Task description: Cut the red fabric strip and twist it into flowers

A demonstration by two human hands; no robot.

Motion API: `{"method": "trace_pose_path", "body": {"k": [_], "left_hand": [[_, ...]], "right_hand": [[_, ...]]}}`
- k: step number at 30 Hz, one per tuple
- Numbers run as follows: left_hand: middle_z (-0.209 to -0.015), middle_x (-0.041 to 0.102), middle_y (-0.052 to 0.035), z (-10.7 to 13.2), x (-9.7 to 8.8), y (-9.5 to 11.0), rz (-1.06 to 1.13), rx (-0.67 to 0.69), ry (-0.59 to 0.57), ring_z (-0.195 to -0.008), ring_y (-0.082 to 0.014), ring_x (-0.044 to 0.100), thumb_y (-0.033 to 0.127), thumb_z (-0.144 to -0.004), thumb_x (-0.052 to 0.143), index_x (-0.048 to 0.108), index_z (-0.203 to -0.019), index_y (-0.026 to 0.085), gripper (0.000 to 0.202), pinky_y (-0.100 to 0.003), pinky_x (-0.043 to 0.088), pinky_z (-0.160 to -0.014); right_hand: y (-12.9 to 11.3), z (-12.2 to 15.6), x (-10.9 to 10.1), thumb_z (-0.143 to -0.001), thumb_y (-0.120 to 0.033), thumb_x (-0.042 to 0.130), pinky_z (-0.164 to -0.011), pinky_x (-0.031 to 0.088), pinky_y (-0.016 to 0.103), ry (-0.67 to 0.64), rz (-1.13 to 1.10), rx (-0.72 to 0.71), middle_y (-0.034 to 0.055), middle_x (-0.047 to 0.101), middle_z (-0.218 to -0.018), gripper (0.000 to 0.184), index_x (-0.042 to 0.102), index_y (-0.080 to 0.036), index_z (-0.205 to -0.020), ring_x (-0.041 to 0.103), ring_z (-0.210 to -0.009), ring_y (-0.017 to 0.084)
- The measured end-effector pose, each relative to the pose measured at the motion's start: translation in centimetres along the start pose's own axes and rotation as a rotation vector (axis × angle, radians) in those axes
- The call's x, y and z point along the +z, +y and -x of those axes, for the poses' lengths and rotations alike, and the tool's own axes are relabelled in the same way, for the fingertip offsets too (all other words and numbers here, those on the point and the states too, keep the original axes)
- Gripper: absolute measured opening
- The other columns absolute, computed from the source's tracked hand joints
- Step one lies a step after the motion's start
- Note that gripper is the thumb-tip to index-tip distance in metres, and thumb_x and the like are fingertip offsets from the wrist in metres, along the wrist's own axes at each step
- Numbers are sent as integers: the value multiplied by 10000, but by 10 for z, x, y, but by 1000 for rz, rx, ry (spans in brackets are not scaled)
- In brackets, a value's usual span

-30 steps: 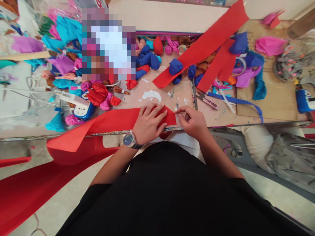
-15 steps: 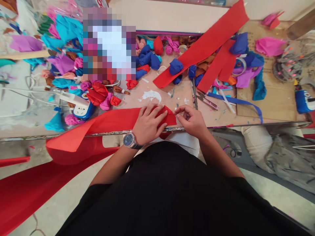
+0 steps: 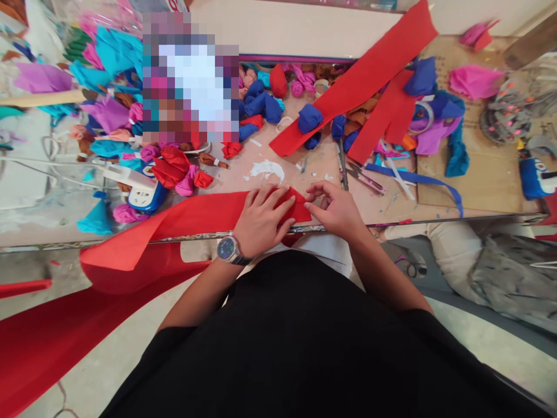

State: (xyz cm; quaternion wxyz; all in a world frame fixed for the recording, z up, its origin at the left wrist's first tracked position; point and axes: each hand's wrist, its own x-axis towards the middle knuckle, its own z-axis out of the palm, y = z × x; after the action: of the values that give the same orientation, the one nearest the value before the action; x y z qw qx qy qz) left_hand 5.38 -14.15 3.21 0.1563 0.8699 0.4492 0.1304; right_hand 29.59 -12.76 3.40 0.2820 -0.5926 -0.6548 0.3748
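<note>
A long red fabric strip [image 3: 204, 210] lies along the table's front edge, and its left part drapes over the edge. My left hand [image 3: 264, 223] rests on it with fingers spread, pressing it flat near its right end. That end looks folded to a slanted point [image 3: 301, 207]. Just right of the point is my right hand [image 3: 335, 210], its thumb and curled index finger apart and nothing visible between them. The thumb tip is close to the strip's edge; whether it touches, I cannot tell. A watch [image 3: 227, 248] is on my left wrist.
Beyond my hands lie pink-handled scissors [image 3: 368, 179], a blue strip [image 3: 418, 177] and more red strips [image 3: 361, 75]. A white-and-blue power strip [image 3: 145, 194] with a plug stands left among bunched coloured fabric pieces [image 3: 172, 167]. Cardboard [image 3: 470, 186] covers the right side. More red fabric [image 3: 52, 325] hangs below left.
My right thumb and index finger have parted from their pinch at the strip's tip, and the hand has shifted slightly. My left hand stays spread on the strip.
</note>
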Motion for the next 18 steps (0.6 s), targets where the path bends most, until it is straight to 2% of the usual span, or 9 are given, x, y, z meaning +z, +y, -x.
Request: {"method": "trace_pose_path", "body": {"k": [13,18], "left_hand": [[-1730,460,-93,0,1,-1,-26,23,29,-1596,-370,422,494,-1089,496,590,-1577,243,556,-601,347,-1285],[-1720,474,-87,1,1,-1,-17,53,30,-1601,-371,418,460,-1081,520,582,-1589,288,540,-603,357,-1274]], "right_hand": [[-4,2,7,-893,-313,730,-608,437,250,37,45,-4,-6,760,-930,275,708,-207,-1146,485,-526,54],[-5,4,7,-908,-318,729,-629,448,257,45,49,-4,-1,767,-948,274,713,-204,-1157,465,-527,50]]}}
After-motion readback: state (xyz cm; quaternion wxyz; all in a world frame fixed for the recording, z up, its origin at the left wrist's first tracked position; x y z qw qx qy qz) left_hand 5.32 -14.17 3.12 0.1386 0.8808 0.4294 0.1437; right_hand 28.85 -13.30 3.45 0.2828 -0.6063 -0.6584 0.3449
